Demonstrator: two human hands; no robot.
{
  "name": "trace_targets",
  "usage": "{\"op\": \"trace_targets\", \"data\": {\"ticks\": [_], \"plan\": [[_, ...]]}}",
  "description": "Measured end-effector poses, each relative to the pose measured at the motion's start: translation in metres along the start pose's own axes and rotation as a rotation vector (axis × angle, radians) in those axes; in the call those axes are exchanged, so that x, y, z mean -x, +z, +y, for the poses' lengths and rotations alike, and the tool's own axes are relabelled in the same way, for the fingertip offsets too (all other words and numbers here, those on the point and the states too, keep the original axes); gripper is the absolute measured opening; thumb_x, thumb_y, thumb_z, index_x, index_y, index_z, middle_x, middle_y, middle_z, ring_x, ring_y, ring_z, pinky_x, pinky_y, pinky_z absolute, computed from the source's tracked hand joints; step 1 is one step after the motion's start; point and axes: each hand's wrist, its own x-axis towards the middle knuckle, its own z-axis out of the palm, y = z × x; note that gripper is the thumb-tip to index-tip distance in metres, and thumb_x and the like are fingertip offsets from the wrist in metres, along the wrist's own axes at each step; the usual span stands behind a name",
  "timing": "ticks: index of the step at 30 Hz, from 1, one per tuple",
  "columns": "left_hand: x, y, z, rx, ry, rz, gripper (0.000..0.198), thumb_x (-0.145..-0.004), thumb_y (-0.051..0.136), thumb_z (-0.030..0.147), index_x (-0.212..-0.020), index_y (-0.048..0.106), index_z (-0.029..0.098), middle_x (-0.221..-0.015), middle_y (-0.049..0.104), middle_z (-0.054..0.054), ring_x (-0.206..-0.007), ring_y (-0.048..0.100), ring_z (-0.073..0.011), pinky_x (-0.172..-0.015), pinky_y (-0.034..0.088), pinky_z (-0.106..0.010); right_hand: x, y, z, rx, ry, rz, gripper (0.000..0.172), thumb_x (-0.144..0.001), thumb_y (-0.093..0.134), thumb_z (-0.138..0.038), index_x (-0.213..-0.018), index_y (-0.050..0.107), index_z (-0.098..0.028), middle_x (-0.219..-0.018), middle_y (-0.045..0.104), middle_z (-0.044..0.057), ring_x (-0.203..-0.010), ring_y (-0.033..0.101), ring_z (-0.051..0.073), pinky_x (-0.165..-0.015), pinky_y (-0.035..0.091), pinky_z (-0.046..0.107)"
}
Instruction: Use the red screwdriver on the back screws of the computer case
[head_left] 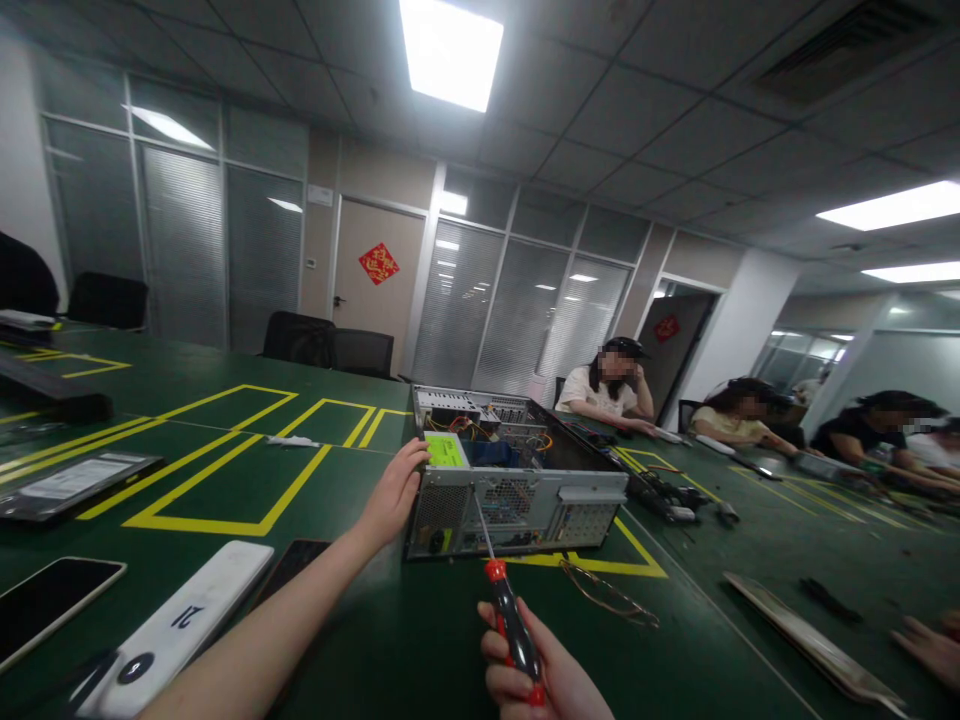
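Observation:
An open desktop computer case lies on the green table, its rear panel facing me and cables showing inside. My left hand rests on the case's near left corner, fingers curled over the top edge. My right hand is closed round the red-and-black handle of a screwdriver. The screwdriver's shaft points up at the rear panel, its tip at the panel's upper middle.
Yellow tape lines mark the table. A white bar and phones lie near left, a dark panel farther left. Glasses lie by the case. Other people sit at far right; another person's hand is near right.

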Motion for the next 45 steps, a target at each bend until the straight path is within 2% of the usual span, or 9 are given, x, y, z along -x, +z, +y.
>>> {"op": "trace_targets", "data": {"ticks": [2,6,11,16,21,27,33,39,45], "plan": [[0.0000,-0.0004,0.0006,-0.005,-0.007,-0.003,0.032,-0.093,0.027,0.031,-0.116,0.047,0.019,-0.133,0.044,-0.011,-0.131,0.032,-0.0216,-0.109,0.028,-0.047,0.0018,-0.0019,-0.0024,-0.011,-0.027,-0.054,0.030,-0.073,0.068,-0.037,-0.086,0.057,-0.012,-0.057,0.047,-0.007,-0.037,0.029,-0.002,-0.032,0.015,0.007],[-0.0001,-0.0007,0.0015,-0.007,-0.017,-0.002,0.033,-0.093,0.027,0.031,-0.116,0.048,0.020,-0.133,0.044,-0.010,-0.131,0.033,-0.0224,-0.108,0.028,-0.047,0.0037,-0.0017,-0.0033,0.052,0.011,-0.107,0.033,-0.071,0.068,-0.040,-0.067,0.051,-0.012,-0.043,0.032,-0.011,-0.035,0.022,-0.003,-0.033,0.015,0.005],[-0.0001,-0.0002,0.0007,-0.010,-0.013,0.000,0.032,-0.093,0.028,0.031,-0.117,0.048,0.020,-0.133,0.044,-0.010,-0.131,0.032,-0.0213,-0.109,0.027,-0.046,0.0006,0.0037,0.0008,0.028,-0.031,0.071,0.032,-0.073,0.067,-0.038,-0.086,0.058,-0.010,-0.068,0.057,0.000,-0.048,0.045,0.001,-0.036,0.026,0.007],[0.0003,0.0003,-0.0006,-0.012,-0.011,-0.003,0.033,-0.094,0.027,0.031,-0.116,0.048,0.020,-0.133,0.044,-0.010,-0.131,0.032,-0.0212,-0.109,0.028,-0.046,0.0003,0.0019,-0.0007,-0.056,-0.060,0.028,0.031,-0.073,0.067,-0.031,-0.091,0.059,-0.007,-0.064,0.053,0.000,-0.044,0.038,0.000,-0.033,0.023,0.007],[0.0003,0.0006,-0.0012,-0.017,-0.014,-0.008,0.033,-0.094,0.028,0.031,-0.117,0.048,0.020,-0.134,0.043,-0.009,-0.131,0.032,-0.0210,-0.109,0.028,-0.045,0.0021,-0.0014,-0.0025,-0.025,-0.049,-0.076,0.029,-0.071,0.069,-0.035,-0.068,0.056,-0.009,-0.049,0.041,-0.007,-0.038,0.027,-0.003,-0.033,0.021,0.005],[-0.0007,0.0003,0.0004,-0.006,0.002,0.005,0.033,-0.094,0.026,0.032,-0.116,0.048,0.020,-0.132,0.044,-0.010,-0.131,0.033,-0.0206,-0.109,0.027,-0.046,0.0031,0.0055,-0.0003,-0.045,-0.081,0.125,0.026,-0.073,0.068,-0.031,-0.085,0.060,-0.010,-0.071,0.061,0.002,-0.050,0.049,0.003,-0.041,0.034,0.010],[-0.0004,-0.0001,0.0004,-0.003,-0.001,0.001,0.033,-0.094,0.027,0.032,-0.116,0.048,0.020,-0.133,0.044,-0.010,-0.131,0.033,-0.0212,-0.109,0.027,-0.046,0.0008,0.0035,-0.0025,-0.125,-0.062,0.006,0.029,-0.072,0.069,-0.026,-0.089,0.059,-0.006,-0.065,0.054,0.000,-0.043,0.038,0.000,-0.032,0.023,0.007],[0.0002,0.0002,0.0003,-0.010,-0.009,-0.003,0.033,-0.094,0.027,0.032,-0.116,0.048,0.020,-0.133,0.043,-0.009,-0.131,0.032,-0.0208,-0.109,0.027,-0.046,0.0022,0.0046,-0.0016,-0.139,-0.077,-0.011,0.021,-0.073,0.068,-0.023,-0.071,0.051,-0.010,-0.056,0.042,-0.006,-0.041,0.032,-0.001,-0.034,0.023,0.006],[0.0001,-0.0005,0.0013,-0.016,-0.017,-0.006,0.033,-0.094,0.027,0.031,-0.116,0.048,0.020,-0.134,0.043,-0.009,-0.131,0.032,-0.0205,-0.109,0.027,-0.045,0.0042,0.0066,-0.0050,-0.119,-0.110,-0.063,0.021,-0.074,0.066,-0.024,-0.073,0.050,-0.011,-0.058,0.044,-0.007,-0.041,0.032,-0.003,-0.035,0.022,0.005]]}}
